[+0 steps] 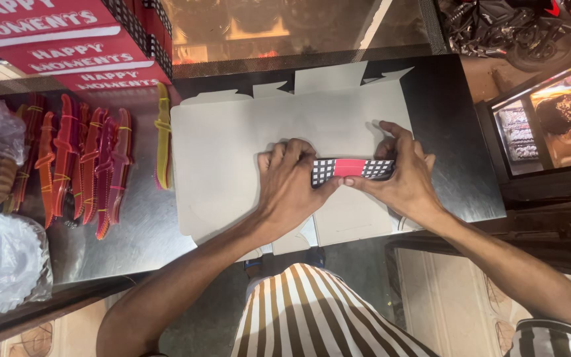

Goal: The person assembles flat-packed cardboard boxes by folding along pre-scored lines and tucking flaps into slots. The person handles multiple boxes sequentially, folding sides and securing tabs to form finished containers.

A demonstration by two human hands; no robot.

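Grey cardboard box blank point(246, 142) lay flat; at its middle, the left hand point(290, 188) and right hand point(404, 175) pinched its folded checkered red flap point(351, 169), fingers curled.

Table point(133, 238): carries everything here.
Cardboard sheet point(232, 145): lies flat mid-table, its near edge overhanging the table's front.
Folded flap point(351, 169): stands on the sheet, right of centre, between both hands.
Left hand point(290, 185): on the sheet, touching the flap's left end.
Right hand point(401, 175): over the flap's right end.
Plastic knives point(77, 162): in a row left of the sheet.
Stacked boxes point(61, 39): behind the knives.
Plates point(1, 261): at the table's near left corner.
Display case point(550, 122): right of the table.
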